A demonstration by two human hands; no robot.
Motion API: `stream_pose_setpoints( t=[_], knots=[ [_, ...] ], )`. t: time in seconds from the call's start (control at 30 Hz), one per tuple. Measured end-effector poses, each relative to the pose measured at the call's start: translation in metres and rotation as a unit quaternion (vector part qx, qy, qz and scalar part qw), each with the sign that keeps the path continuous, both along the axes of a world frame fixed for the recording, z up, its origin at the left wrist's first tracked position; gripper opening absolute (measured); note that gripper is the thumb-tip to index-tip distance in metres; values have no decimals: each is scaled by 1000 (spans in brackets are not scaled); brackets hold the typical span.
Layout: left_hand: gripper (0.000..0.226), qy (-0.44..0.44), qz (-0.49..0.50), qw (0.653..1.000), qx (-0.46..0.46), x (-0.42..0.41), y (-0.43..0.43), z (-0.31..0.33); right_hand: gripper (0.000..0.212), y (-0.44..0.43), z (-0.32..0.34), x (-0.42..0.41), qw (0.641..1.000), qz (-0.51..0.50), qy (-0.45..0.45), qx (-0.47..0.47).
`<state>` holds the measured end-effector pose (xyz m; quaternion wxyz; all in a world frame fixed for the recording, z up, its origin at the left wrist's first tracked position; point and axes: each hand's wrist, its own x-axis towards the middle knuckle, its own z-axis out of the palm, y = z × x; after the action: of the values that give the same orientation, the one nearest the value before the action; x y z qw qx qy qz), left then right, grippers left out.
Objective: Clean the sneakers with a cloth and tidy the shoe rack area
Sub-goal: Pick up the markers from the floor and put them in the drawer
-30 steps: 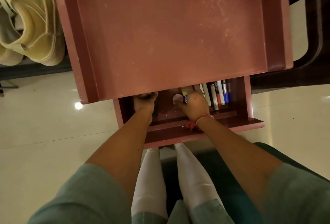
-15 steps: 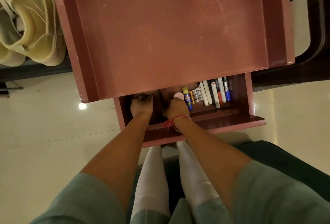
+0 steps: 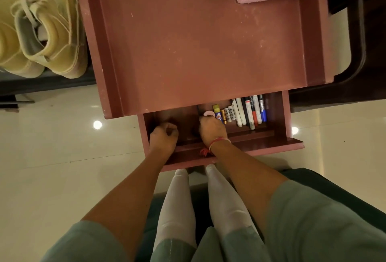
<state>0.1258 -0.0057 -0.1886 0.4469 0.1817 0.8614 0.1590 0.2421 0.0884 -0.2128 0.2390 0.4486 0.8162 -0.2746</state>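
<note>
Pale floor tiles surrounded the reddish tabletop (image 3: 198,42), its drawer (image 3: 277,136) open. Both hands sat curled inside it, the left hand (image 3: 164,137) fisted and the right hand (image 3: 212,130) beside the markers (image 3: 248,111); I could not tell whether either held anything. The sneakers (image 3: 41,23) stood well off to the left, nearer the left hand.
</note>
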Motion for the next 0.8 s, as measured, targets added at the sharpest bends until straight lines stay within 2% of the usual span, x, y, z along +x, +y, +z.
stream_pose_setpoints(
  t=[0.2,0.37,0.47,0.57,0.6,0.67,0.73,0.8],
  knots=[
    [17,14,-16,999,25,4,-12,0,29,4,0,6,996,86,-19,20],
    [22,30,-4,999,36,3,-14,-1,20,6,3,8,998,51,-2,26],
    [15,58,9,996,72,3,-13,12,20,9,24,15,994,-43,100,27],
    [11,128,-49,984,118,5,-20,38,18,2,66,34,959,-109,249,83],
    [22,153,-93,977,117,6,-26,47,21,-3,79,45,954,-103,261,104],
    [62,195,-222,951,88,6,-40,60,36,-12,97,71,965,-55,221,130],
    [102,220,-374,899,63,3,-53,65,59,-18,102,98,980,38,143,131],
    [118,243,-466,849,52,-2,-57,63,78,-15,95,118,981,128,71,128]
  ],
)
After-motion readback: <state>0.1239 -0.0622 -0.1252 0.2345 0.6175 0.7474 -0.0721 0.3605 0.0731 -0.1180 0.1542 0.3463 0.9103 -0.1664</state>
